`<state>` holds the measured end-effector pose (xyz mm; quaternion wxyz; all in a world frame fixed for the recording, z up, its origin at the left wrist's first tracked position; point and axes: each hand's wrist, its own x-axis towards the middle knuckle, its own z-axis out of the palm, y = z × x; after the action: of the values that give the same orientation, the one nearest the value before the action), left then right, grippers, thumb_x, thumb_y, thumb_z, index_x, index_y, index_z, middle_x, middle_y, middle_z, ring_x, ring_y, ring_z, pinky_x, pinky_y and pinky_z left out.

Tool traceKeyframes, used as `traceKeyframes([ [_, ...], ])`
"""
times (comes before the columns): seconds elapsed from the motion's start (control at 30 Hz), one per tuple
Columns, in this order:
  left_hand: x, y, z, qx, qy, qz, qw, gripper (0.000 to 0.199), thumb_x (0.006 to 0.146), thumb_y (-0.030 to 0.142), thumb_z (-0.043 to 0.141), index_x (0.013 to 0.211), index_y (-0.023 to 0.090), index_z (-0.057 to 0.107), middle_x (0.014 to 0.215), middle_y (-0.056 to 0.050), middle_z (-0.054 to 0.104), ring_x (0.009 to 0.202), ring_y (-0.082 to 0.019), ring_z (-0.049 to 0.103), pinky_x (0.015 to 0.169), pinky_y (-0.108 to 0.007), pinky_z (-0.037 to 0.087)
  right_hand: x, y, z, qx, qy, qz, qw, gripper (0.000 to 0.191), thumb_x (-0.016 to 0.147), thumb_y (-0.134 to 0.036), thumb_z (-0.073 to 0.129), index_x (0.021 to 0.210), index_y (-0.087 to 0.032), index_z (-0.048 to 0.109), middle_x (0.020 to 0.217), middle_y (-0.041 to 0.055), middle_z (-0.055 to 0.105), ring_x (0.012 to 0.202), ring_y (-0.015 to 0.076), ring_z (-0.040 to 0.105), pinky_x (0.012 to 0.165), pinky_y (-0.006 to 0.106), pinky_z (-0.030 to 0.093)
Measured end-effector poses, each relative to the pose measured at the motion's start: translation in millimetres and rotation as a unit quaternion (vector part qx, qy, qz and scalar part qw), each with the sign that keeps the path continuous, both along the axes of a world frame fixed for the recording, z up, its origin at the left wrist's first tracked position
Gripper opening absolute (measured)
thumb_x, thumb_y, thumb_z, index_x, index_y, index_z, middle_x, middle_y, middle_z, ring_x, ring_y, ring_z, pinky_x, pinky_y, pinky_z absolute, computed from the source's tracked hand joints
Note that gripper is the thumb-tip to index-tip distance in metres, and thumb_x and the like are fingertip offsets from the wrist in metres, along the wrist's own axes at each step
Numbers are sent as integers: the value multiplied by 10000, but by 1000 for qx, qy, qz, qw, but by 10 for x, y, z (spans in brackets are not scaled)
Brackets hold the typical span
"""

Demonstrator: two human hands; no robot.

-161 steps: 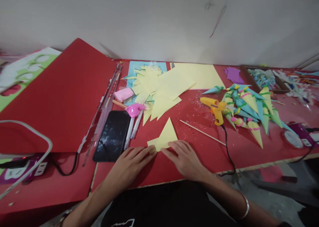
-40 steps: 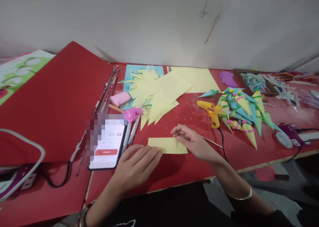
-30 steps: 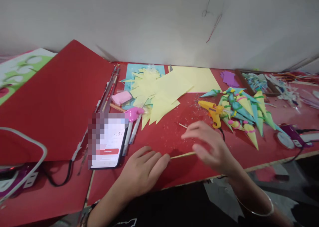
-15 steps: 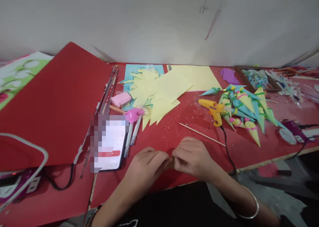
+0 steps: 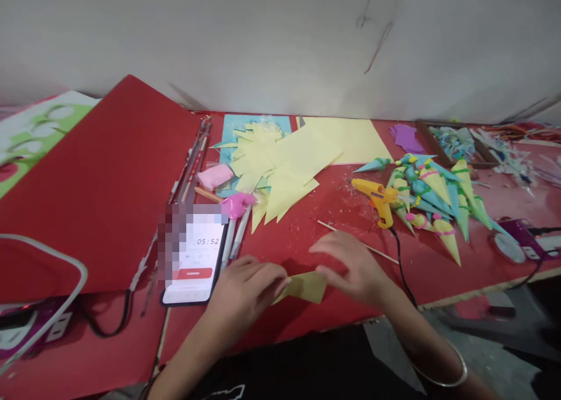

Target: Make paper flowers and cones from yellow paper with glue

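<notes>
A small piece of yellow paper (image 5: 308, 286) spans the gap between my hands, low over the red table (image 5: 280, 254). My left hand (image 5: 252, 286) pinches its left end between thumb and fingers. On the other side, my right hand (image 5: 353, 269) has its fingers spread above the paper, and the thumb is at the paper's upper right corner. Whether that thumb presses on the paper or only touches it I cannot tell. A thin wooden stick (image 5: 381, 252) lies just behind my right hand, partly covered by it.
Left of my hands lies a phone (image 5: 199, 283). Yellow paper sheets (image 5: 302, 154) are piled behind. A yellow glue gun (image 5: 379, 200) with a black cord rests beside decorated paper cones (image 5: 446, 239). A large red board (image 5: 109, 183) takes up the left side.
My right hand has let its fingers spread and moved slightly right, away from my left hand. More of the yellow paper shows between them. My left hand keeps its pinch.
</notes>
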<state>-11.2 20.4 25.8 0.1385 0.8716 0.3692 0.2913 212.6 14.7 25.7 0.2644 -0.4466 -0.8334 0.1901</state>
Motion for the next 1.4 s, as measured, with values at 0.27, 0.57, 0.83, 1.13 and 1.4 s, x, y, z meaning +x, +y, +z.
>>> traceKeyframes([
  [0.27,110,58,-58,109,65,-29,991,166,862,133,424,801,190,568,707,35,655,667,-125,569,740,-278,382,-274,-28,-114,-16,-67,62,996,400,935,-304,300,641,-168,535,560,16,567,531,132,459,568,266,315],
  [0.57,137,95,-48,178,88,3,980,220,785,113,484,588,206,455,487,78,495,477,-98,424,662,-266,363,-279,29,-31,-127,28,69,989,426,933,-347,301,586,-178,481,523,-20,480,517,104,402,563,225,309],
  [0.83,-127,169,-46,195,93,65,974,181,745,60,457,637,204,479,540,64,578,473,-94,484,628,-263,395,3,43,69,-186,53,49,980,343,909,-337,388,668,-175,571,580,-7,552,550,101,456,562,215,324],
  [1.13,20,-30,45,-137,-66,-10,988,159,812,295,513,925,193,558,765,-1,656,680,-128,601,609,-233,463,10,-81,86,-209,81,84,971,286,905,-309,409,761,-176,616,646,0,578,586,98,489,552,206,344],
  [1.4,185,-142,-41,5,-31,-10,999,248,863,184,440,638,181,545,536,41,582,474,-82,480,542,-219,388,-231,-201,104,-38,-28,25,999,201,864,-203,423,770,-172,598,771,40,554,729,145,446,683,272,332],
])
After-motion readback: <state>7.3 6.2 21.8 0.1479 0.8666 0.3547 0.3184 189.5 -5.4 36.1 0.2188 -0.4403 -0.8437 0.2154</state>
